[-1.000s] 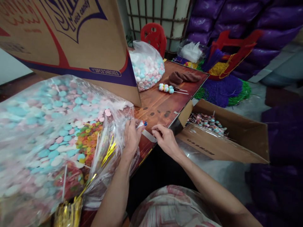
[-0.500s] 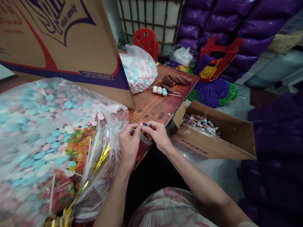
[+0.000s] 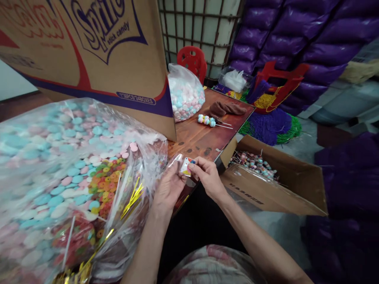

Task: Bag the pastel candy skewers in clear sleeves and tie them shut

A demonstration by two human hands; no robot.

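Between my two hands is a small clear wrapper [image 3: 186,166] printed in white, yellow, red and blue, held just above the table's near edge. My left hand [image 3: 169,186] holds its left side, with shiny film showing over the fingers. The right thumb and fingers of my right hand [image 3: 207,175] pinch its printed right end. Left of my hands lies an opened plastic bag [image 3: 161,148] with pastel candies [image 3: 77,179], gummy rings [image 3: 108,179] and gold twist ties [image 3: 133,200]. Beyond my hands, candy skewers [image 3: 206,120] with white sticks rest on the table [image 3: 195,136].
A tall printed carton [image 3: 103,83] stands behind the candies. Behind it are a tied bag of candies [image 3: 188,94] and a brown cloth [image 3: 226,109]. An open cardboard box [image 3: 266,193] of candy sticks sits right, below table height. Red chairs [image 3: 192,59] and purple bundles stand farther back.
The wrapper now shows its printed face, where before only a small bit was visible between my fingertips. My left hand has turned and opened somewhat around it. The camera view has shifted.
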